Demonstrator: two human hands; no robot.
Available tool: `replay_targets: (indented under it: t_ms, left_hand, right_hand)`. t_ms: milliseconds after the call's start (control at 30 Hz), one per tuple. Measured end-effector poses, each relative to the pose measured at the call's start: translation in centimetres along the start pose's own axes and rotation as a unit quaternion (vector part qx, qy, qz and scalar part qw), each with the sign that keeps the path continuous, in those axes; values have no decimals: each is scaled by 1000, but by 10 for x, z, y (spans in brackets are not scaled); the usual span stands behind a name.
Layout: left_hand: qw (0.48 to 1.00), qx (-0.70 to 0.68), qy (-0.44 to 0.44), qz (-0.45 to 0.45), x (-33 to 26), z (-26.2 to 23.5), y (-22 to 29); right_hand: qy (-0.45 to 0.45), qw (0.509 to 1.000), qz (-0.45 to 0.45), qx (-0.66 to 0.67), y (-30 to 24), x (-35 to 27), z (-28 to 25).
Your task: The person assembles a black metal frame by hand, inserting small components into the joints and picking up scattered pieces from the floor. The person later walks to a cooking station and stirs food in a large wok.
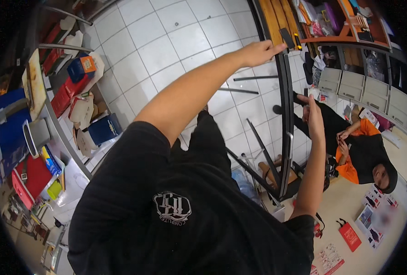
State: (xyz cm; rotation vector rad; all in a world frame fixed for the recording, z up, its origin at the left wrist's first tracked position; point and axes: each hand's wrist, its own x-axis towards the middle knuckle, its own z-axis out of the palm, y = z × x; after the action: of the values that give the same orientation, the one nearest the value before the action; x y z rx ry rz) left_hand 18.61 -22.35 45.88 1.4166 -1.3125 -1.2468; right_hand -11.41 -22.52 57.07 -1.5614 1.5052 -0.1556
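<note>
My left hand (260,52) reaches across to the top end of a long black metal frame (284,123), its fingers closed over the bar there. Just past the fingertips, a dark flat block (286,38) and a small yellow-and-black tool (297,41) lie beside the wooden slats (274,20). On the frame's right side is my right hand (314,117), with fingers stretched out and apart and nothing visible in it. Whether it touches the frame, I cannot tell. Thin black legs (260,142) extend from the frame above the tiled floor.
To the right, a person in an orange and black shirt (361,142) holds their hands together. An orange shelf (345,36) with goods stands at the upper right, near grey drawers (352,85). Boxes (105,130) and a red case (31,181) crowd the left. Beneath is white tile (157,41).
</note>
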Motion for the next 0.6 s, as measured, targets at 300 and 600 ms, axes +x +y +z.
replay_targets:
  t_ms: [300,600]
  left_hand:
    - [990,36,-96,-99,12,7,31]
    - [904,175,373,116,-5,31,-26]
  right_hand:
    - [-4,999,-29,-35,19,14,-7]
    - [10,981,-175,84,8,69,-56]
